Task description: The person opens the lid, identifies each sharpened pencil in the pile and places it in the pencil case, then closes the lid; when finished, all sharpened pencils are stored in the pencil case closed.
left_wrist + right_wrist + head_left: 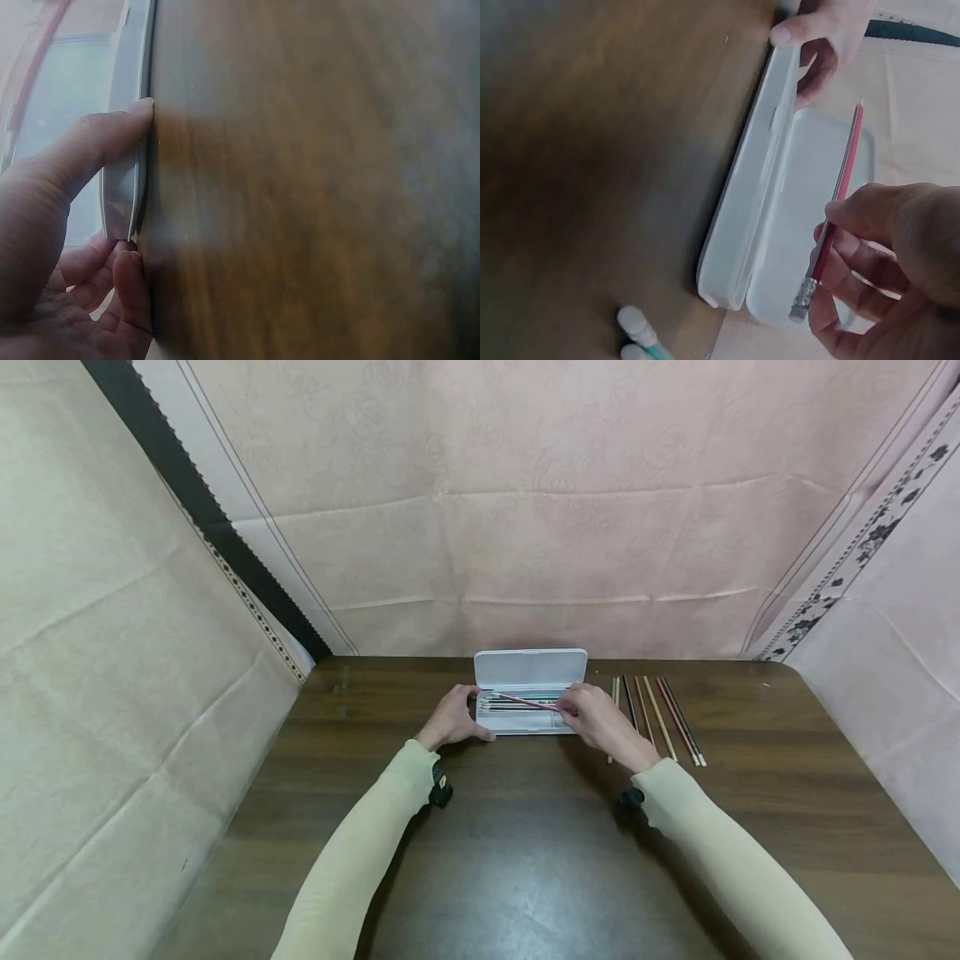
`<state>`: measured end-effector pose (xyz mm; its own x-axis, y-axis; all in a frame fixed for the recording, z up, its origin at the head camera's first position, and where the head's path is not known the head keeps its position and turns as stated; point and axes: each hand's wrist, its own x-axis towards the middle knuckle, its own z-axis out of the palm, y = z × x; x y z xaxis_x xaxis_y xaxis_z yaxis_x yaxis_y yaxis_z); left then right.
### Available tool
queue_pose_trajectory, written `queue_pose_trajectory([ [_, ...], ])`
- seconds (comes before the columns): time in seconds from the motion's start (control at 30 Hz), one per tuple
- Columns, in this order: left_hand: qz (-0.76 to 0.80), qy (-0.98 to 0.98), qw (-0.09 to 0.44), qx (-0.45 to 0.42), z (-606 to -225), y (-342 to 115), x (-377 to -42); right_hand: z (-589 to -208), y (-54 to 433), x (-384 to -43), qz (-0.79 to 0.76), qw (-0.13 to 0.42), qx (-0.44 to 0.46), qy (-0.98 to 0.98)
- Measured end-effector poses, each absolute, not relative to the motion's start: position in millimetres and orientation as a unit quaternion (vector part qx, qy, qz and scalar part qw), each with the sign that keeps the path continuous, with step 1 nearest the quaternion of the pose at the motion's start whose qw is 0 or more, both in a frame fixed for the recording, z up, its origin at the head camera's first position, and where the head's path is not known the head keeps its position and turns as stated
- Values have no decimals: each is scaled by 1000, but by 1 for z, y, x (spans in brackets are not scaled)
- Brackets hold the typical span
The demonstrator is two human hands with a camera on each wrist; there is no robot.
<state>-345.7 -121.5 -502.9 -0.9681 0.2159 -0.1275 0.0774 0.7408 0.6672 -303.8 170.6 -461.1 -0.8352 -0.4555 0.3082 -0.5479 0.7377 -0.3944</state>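
Observation:
A white pencil case stands on the table with its lid raised at the back. Several pencils lie inside it. My left hand grips the left end of the case, thumb along the front wall and fingers bent around the end, as the left wrist view shows. Over the case, my right hand pinches a red pencil between thumb and fingers near its eraser end. The pencil's sharpened tip points left, toward the left hand.
To the right of the case, several pencils lie side by side on the brown wooden table, partly hidden by my right hand and wrist. Light cloth hangs behind the table and along both sides.

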Motion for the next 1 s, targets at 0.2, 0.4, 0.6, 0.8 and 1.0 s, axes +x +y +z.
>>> queue_pose_trajectory([
  [0.2,349,928,96,81,-504,-121,-346,-468,166,-321,209,107,292,-927],
  [0.4,353,927,97,82,-503,-120,-345,-476,162,-331,180,92,284,-937],
  [0.6,356,926,97,80,-502,-119,-346,-479,160,-340,181,75,283,-939],
  [0.8,358,925,97,78,-502,-120,-345,-477,157,-347,197,55,281,-938],
  [1.0,361,924,93,82,-504,-122,-345,-477,154,-353,200,33,277,-939],
])
